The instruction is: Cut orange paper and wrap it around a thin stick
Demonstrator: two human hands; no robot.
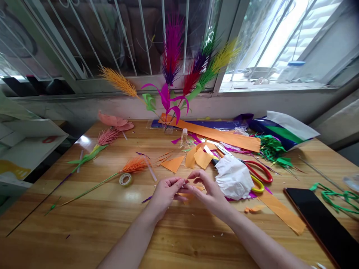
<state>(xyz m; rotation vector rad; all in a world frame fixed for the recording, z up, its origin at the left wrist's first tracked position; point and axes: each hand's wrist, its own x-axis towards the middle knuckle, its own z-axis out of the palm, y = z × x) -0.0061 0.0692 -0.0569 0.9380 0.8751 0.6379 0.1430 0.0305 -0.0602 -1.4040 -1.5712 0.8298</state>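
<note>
Over the littered wooden table [92, 220] by a barred window [117, 41], left hand [165, 192] and right hand [209, 192] apparently pinch orange paper [187, 195].

A: Desk [92, 224]?
B: Varnished wood, glossy, plank seams visible.
A: Item between left hand [165, 194] and right hand [209, 192]?
B: Orange paper scrap [183, 195], matt, thin.
A: At three o'clock of the hands?
B: White tissue [234, 177], crumpled, soft-looking; scissors [259, 173] with smooth red and yellow plastic handles.
A: At nine o'clock?
B: Tape roll [125, 179], shiny; orange paper flower [134, 165], finely fringed, matt.
A: At four o'clock?
B: Phone [325, 224], black, glassy, smooth.
A: At twelve o'clock?
B: Small bottle [184, 137], clear plastic.
</note>
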